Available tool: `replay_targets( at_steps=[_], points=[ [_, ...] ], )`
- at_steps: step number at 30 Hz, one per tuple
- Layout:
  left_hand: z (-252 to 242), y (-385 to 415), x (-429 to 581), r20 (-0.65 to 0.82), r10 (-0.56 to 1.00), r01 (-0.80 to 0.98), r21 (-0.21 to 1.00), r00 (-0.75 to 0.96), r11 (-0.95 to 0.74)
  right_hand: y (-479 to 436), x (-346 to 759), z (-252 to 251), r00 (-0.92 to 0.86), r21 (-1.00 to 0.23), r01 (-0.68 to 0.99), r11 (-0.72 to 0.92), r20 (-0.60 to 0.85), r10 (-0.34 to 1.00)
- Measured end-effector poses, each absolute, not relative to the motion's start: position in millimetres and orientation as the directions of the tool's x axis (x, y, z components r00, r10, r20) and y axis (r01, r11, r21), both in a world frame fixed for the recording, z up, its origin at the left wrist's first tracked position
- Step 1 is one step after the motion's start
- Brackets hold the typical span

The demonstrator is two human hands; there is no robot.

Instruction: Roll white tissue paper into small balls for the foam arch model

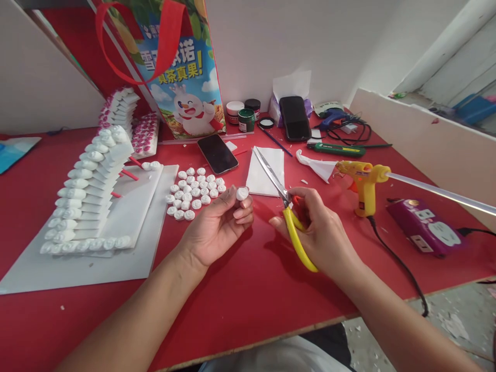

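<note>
The white rosette (242, 193) lay at the center of the frame, pinched between the thumb and fingers of the left hand (217, 227); that grip was closed on it, with the outer fingers loosely curled. The right hand (323, 230), just right of center, had its grip wrapped about the handles of the yellow-handled scissors (289, 217), whose blades appeared close together. The governing relation was that of rosette to scissors: the rosette lay left of the pivot, at nearly the same height in the frame, near the blades but apart from them. The long axis of the scissors ran from lower right to upper left, so that the tips pointed up past the rosette, overlapping the white paper (258, 178) in view. The rosette, compact and rounded, showed no clear long axis.

The bench (232, 310) was flat and red. Left of center lay a cluster of loose rosettes (196, 191); at far left, a stepped white model (98, 191), edged with similar rosettes, stood on a white board (77, 276). A yellow glue gun (366, 188) and a purple power box (424, 227) occupied the right. A printed bag (188, 98) stood at upper left before a pale wall (251, 46); littered floor (437, 330) showed at lower right.
</note>
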State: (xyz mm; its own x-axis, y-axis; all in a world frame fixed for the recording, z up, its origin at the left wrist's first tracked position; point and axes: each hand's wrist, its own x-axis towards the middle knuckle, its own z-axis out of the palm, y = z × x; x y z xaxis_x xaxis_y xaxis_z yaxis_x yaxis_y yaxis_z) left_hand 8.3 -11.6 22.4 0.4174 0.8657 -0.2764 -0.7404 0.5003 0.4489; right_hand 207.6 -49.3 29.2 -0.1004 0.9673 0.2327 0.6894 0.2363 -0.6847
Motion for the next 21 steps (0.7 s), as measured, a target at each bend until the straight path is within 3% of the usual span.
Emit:
replay_targets(
  at_steps=[5,10,21],
  points=[
    [23,-12,8,-0.295,0.882,-0.729,0.498,0.367,0.469,-50,210,29,-0.276,-0.558,0.729,0.396,0.29,0.916],
    [22,-13,9,-0.299,0.891,-0.734,0.508,0.341,0.451,-49,209,21,-0.338,-0.426,0.785,0.449,0.314,0.887],
    [19,-13,9,-0.297,0.885,-0.713,0.525,0.358,0.465,-49,206,20,-0.343,-0.345,0.835,0.429,0.285,0.895]
  ],
)
